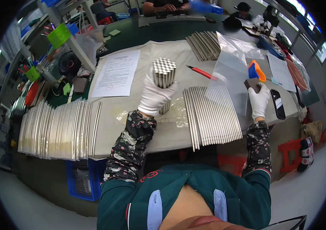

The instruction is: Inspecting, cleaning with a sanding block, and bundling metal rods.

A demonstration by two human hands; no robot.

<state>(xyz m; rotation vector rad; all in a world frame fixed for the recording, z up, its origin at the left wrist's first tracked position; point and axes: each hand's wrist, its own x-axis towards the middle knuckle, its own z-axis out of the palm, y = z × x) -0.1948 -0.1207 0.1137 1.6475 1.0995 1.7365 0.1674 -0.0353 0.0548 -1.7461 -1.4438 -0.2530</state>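
Note:
In a white glove, my left hand (156, 96) is wrapped round a tight bundle of metal rods (164, 73) and holds it upright over the table. The round rod ends face up. At the right, my gloved right hand (259, 100) grips a dark brown block (252, 84), close to an orange and blue curved object (256, 71). Between my hands lies a row of loose silver metal rods (214, 119), side by side. A clear plastic sheet (230, 82) partly covers the far end of that row.
Plastic-wrapped rods (55, 130) line the left side. Another rod pile (204, 46) lies farther back, near a red cutter (202, 72). A printed sheet (117, 74) lies at left, a phone (278, 104) at right. A blue crate (84, 180) stands below; people sit across.

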